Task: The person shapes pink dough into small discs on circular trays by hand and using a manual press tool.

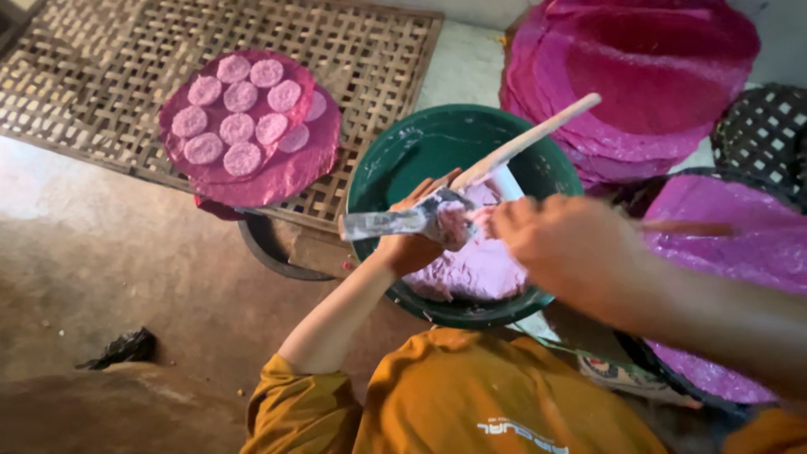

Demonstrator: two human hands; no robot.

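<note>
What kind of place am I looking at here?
Probably a small home food workshop: a green tub of pink dough, a woven drying mat with pink discs, and stacked pink sheets.

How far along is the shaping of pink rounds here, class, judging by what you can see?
Done: about ten pink rounds lie on a magenta sheet over the woven rack. In hand: the left hand holds a metal scraper loaded with paste; the right hand works at it. Left: pink paste remains in the green basin.
</note>
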